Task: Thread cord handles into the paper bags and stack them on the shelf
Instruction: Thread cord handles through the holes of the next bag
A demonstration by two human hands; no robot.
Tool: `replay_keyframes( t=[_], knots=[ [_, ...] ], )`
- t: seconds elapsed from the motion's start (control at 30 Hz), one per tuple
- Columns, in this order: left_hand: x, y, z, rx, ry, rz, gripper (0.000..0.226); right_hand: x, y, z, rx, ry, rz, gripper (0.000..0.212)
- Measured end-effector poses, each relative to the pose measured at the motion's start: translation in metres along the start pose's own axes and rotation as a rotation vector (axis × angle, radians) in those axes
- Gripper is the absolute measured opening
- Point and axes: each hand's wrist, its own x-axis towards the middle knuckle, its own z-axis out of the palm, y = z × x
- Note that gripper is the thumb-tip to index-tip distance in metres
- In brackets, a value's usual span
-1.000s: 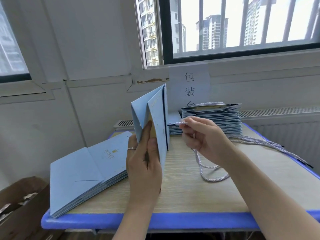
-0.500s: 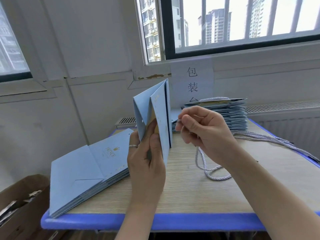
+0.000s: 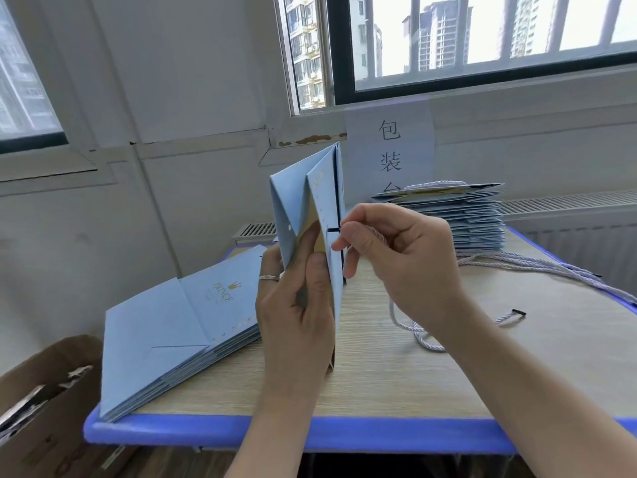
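My left hand (image 3: 296, 312) grips a light blue paper bag (image 3: 325, 201) upright, its mouth partly spread, thumb on the front panel. My right hand (image 3: 396, 257) pinches the black tip of a pale lilac cord (image 3: 410, 331) right against the bag's near panel, beside a punched hole. The cord trails down behind my wrist onto the table, and its other black tip (image 3: 517, 312) lies to the right. A flat pile of unthreaded blue bags (image 3: 179, 332) lies at the left. Bags with handles (image 3: 458, 215) are stacked at the back right.
The wooden table has a blue padded edge (image 3: 344, 432). A bundle of spare cords (image 3: 537, 270) lies at the right, running off the table's side. An open cardboard box (image 3: 44, 395) sits on the floor at the left. A paper sign (image 3: 389, 150) hangs on the wall under the window.
My right hand has brought the cord tip leftward from beside the bag up to its panel. The bag in my left hand has stayed upright.
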Motion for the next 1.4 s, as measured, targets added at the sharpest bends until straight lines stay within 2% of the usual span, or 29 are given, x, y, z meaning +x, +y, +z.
replay_keyframes(
  t=[0.13,0.23,0.4,0.6,0.77,1.0,1.23,1.4],
  knots=[
    [-0.002,0.007,0.0,-0.068,0.006,-0.027,0.033,-0.001,0.0,-0.001,-0.13,0.046,-0.101,0.017],
    [-0.002,0.01,-0.001,-0.078,-0.006,-0.037,0.031,-0.001,0.003,-0.002,-0.202,0.095,-0.158,0.015],
    [0.001,0.005,-0.005,-0.025,0.01,-0.036,0.036,0.001,0.007,-0.007,-0.418,0.052,-0.339,0.011],
    [0.011,0.005,-0.008,0.073,0.002,0.104,0.039,0.002,0.011,-0.011,-0.469,0.087,-0.434,0.013],
    [0.017,0.005,-0.009,0.203,-0.058,0.27,0.033,0.002,0.01,-0.009,-0.423,0.079,-0.437,0.012],
    [0.022,0.012,-0.006,0.288,0.072,0.378,0.018,-0.001,0.013,-0.01,-0.331,0.008,-0.354,0.007],
    [0.024,0.023,-0.006,0.158,-0.012,0.328,0.023,0.0,0.015,-0.011,-0.198,0.018,-0.276,0.01],
    [0.025,0.023,-0.005,0.185,0.042,0.333,0.024,0.001,0.01,-0.008,-0.055,0.041,-0.158,0.016]
  ],
)
